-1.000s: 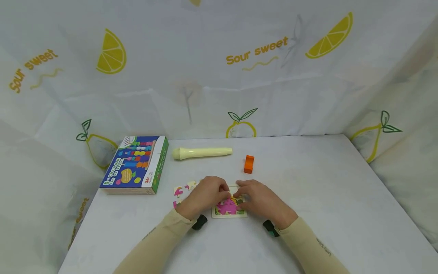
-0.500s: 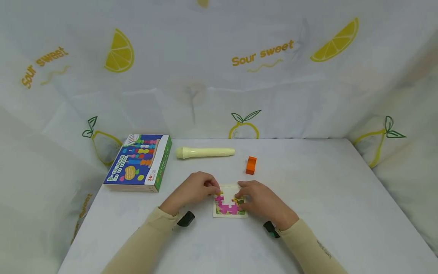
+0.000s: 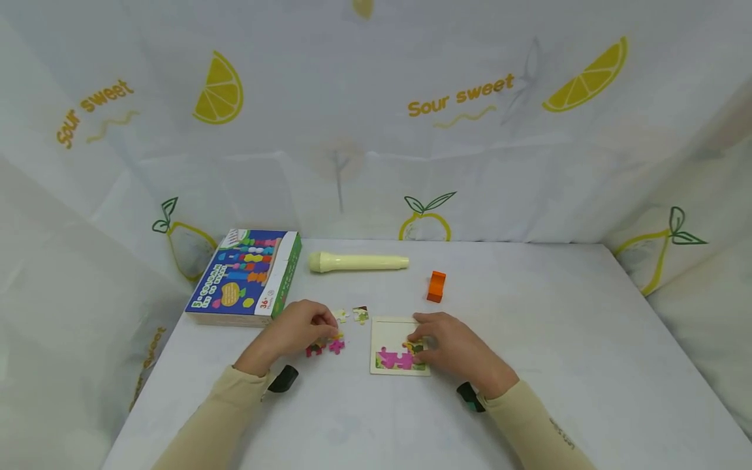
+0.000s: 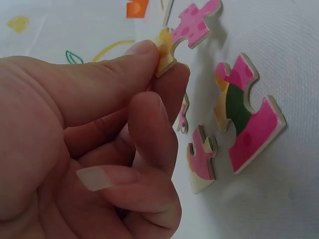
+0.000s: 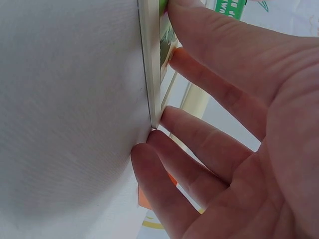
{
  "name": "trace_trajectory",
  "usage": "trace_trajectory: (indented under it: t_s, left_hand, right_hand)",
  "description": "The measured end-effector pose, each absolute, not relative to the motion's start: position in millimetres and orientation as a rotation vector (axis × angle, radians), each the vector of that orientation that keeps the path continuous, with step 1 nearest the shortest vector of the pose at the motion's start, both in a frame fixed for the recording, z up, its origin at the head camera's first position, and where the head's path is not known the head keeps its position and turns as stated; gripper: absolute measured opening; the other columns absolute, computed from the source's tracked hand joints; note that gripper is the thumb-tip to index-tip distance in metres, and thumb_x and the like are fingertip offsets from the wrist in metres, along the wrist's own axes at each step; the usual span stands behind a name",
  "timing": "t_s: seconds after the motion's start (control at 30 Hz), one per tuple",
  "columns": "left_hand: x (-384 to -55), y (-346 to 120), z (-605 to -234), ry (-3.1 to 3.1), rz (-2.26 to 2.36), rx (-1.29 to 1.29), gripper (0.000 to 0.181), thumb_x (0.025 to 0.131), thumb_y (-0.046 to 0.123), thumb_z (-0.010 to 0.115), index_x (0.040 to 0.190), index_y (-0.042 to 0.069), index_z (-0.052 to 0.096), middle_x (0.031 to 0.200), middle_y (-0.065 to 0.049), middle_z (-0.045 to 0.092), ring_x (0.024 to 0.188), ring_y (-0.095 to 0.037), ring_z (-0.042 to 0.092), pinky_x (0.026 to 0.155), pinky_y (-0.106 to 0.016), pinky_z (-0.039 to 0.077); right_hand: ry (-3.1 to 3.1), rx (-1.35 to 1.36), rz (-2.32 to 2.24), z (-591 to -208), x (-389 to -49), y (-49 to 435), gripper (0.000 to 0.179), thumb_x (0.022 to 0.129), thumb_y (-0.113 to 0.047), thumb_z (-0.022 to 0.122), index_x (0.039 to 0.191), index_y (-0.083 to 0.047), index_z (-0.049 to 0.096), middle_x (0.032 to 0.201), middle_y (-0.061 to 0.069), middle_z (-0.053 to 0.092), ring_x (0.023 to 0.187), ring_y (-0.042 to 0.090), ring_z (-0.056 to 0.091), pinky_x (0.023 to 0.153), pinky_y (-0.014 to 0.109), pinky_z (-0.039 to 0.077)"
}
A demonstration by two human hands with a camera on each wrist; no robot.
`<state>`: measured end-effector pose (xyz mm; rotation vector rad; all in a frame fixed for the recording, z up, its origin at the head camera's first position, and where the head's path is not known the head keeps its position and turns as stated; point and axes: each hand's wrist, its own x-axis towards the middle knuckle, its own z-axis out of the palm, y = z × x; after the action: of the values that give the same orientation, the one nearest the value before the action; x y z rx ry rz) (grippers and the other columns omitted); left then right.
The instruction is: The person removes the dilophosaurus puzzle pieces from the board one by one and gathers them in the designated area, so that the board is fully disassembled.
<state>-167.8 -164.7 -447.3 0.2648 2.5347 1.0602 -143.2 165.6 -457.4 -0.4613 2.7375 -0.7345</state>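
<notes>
Between thumb and index finger, my left hand [image 3: 296, 329] pinches a pink-and-yellow jigsaw piece [image 4: 195, 25], left of the puzzle board. Under and around that hand lie several loose pieces, among them a pink-and-green one [image 4: 244, 124] and a smaller pink one [image 4: 202, 162]. Two more, a pale piece [image 3: 341, 316] and a green-cornered piece [image 3: 361, 314], lie farther back. The square puzzle board [image 3: 388, 331] has pink and green pieces fitted along its front and right. My right hand [image 3: 461, 349] rests on the board's right side, fingers spread along its edge and little finger against the table.
A blue toy box [image 3: 241, 277] stands at the back left. A pale yellow toy microphone [image 3: 358, 262] lies behind the board, with an orange block [image 3: 436, 286] to its right. A printed white curtain [image 3: 329, 130] hangs behind the table.
My left hand has moved left from the board, with the pink-and-yellow jigsaw piece now pinched over the loose pieces. The board's left part is bare where pink pieces were. My right hand stays.
</notes>
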Motion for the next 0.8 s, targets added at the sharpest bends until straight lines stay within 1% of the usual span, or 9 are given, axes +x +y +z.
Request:
trace_trajectory:
  t_s: [0.3, 0.67, 0.8]
  left_hand:
    - [-164.9, -161.8, -451.6, 2.57, 1.003, 0.227, 0.008, 0.102, 0.02, 0.077, 0.095, 0.016, 0.076, 0.081, -0.001, 0.067, 0.071, -0.017, 0.061, 0.066, -0.03, 0.05]
    - [-164.2, -160.7, -452.8, 2.615, 0.945, 0.246, 0.007, 0.1, 0.02, 0.079, 0.095, 0.017, 0.076, 0.08, 0.001, 0.067, 0.07, -0.016, 0.061, 0.065, -0.029, 0.05]
    - [-165.0, -159.3, -450.6, 2.63, 0.939, 0.246, 0.006, 0.1, 0.021, 0.079, 0.096, 0.018, 0.076, 0.08, 0.002, 0.067, 0.071, -0.016, 0.061, 0.067, -0.03, 0.05]
  right_hand:
    - [2.742, -0.476, -0.712, -455.9, -142.2, 164.8, 0.028, 0.089, -0.023, 0.09, 0.117, -0.022, 0.084, 0.156, 0.005, 0.062, 0.149, 0.032, 0.054, 0.123, 0.054, 0.044]
    - [2.748, -0.496, -0.701, -456.2, -142.8, 164.7, 0.028, 0.088, -0.022, 0.091, 0.115, -0.023, 0.083, 0.156, 0.005, 0.063, 0.148, 0.032, 0.055, 0.122, 0.053, 0.045]
    - [2.74, -0.477, -0.708, -455.1, -143.4, 164.6, 0.035, 0.088, -0.022, 0.091, 0.121, -0.021, 0.079, 0.155, 0.005, 0.063, 0.146, 0.031, 0.056, 0.122, 0.053, 0.046]
